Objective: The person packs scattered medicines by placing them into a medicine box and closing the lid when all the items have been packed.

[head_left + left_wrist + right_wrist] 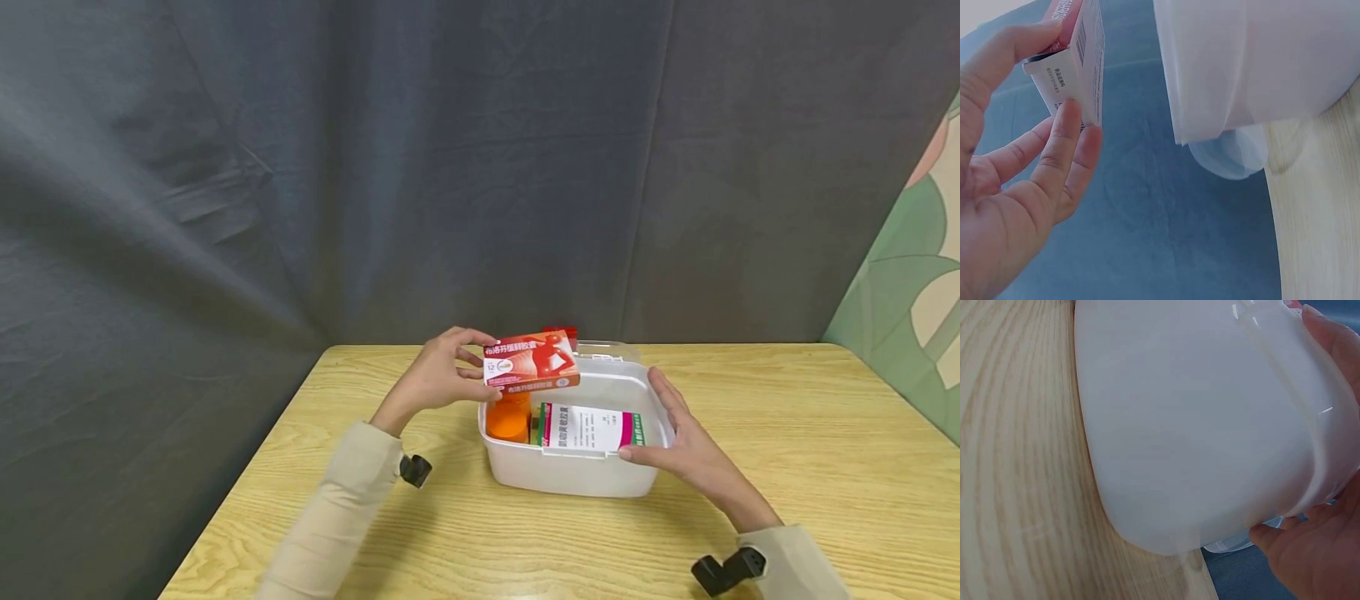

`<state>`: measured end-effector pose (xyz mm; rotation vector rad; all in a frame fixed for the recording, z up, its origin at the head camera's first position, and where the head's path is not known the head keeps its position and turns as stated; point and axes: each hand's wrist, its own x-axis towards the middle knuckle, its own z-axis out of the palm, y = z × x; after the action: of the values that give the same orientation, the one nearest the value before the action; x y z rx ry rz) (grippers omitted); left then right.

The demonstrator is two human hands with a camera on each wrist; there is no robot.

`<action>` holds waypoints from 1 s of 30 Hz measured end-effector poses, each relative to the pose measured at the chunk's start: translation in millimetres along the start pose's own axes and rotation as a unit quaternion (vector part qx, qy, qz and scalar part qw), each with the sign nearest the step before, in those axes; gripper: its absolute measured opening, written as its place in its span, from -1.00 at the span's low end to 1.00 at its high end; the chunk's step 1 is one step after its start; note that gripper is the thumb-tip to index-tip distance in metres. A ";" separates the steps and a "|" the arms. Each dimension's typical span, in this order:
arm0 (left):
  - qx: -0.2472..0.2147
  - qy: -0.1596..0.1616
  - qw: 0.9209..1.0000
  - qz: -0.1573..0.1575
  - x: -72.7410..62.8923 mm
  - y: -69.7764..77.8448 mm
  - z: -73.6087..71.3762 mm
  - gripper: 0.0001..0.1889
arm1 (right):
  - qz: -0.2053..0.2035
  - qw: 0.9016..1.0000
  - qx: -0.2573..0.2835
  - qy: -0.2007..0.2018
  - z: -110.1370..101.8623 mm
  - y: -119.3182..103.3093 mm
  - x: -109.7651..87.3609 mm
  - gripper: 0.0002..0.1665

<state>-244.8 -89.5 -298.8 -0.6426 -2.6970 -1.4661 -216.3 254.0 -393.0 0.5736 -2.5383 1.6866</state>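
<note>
My left hand [438, 373] pinches a red and white medicine box [531, 360] by its left end, above the left part of a white plastic storage box [570, 472]. In the left wrist view the thumb lies on one edge of the medicine box [1088, 59] and the fingertips on its end and other edge. My right hand [697, 457] grips the right side of the storage box, thumb at the front rim. Inside lie an orange object [510, 422], partly hidden, and a white medicine box [588, 427] with green and magenta ends.
Behind the storage box is a clear lid [611, 350], with a red item [564, 332] showing at the back. The wooden table [787, 417] ends at a dark curtain [480, 167]. A patterned panel [911, 275] stands at the far right.
</note>
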 end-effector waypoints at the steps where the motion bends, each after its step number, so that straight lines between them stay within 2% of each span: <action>1: 0.000 -0.003 1.000 0.000 0.5 0.7 1.7 -0.36 | 0.000 1.000 0.000 0.000 0.0 0.3 0.0 0.39; 8: 0.002 -0.012 1.000 0.001 3.8 0.8 12.2 -0.38 | -0.003 1.000 0.006 -0.002 0.7 0.5 -1.1 0.38; 16: 0.002 -0.025 0.999 0.028 5.6 1.4 22.5 -0.37 | -0.003 1.000 0.006 0.000 1.5 -0.2 -2.7 0.37; 22: 0.009 -0.036 0.999 0.034 6.8 2.8 28.0 -0.35 | 0.003 1.000 0.003 -0.001 1.0 -1.1 -2.2 0.37; 30: -0.012 -0.063 0.997 0.040 8.7 2.5 41.0 -0.37 | 0.003 1.000 0.003 0.000 0.6 -0.9 -2.1 0.36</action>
<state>-244.2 -52.3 -318.1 -0.8631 -2.7121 -1.4900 -213.9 253.8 -392.9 0.5663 -2.5401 1.6960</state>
